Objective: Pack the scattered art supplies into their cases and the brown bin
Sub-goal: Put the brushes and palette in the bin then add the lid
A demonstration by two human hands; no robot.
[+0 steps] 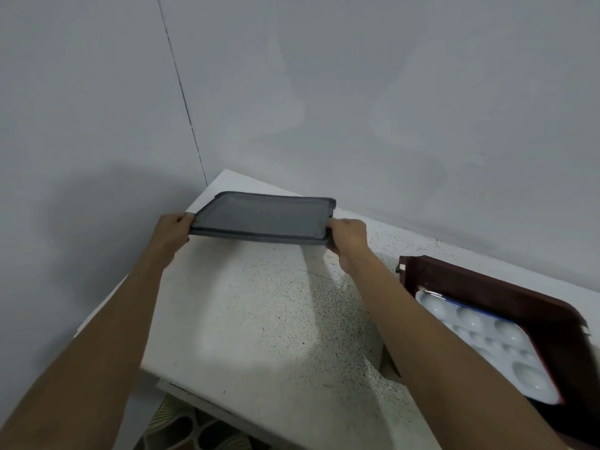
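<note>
Brown bin (487,280): sat right, uncovered, a white paint palette (480,323) inside.
Grey lid (263,219): was held above the table (259,319), far left of the bin.
Hands: left hand (173,228) and right hand (349,238) each gripped one lid end.
Progress: probably late; the lid was not yet fitted.

Two pale grey walls met in a corner. The left wall (81,108) and the back wall (406,92) were both plain and matte, joined along a thin dark seam (182,92) that slanted down to the far corner of the surface (259,303). That surface was white with fine dark speckles (thickest toward its right half), and its long back edge lay against the back wall. Light fell from above, leaving a bright patch on the near middle of the top and a broad, soft shadow (97,216) low on the left wall. Below the near edge a strip of floor (181,430) showed a pattern in tan and dark tones.
</note>
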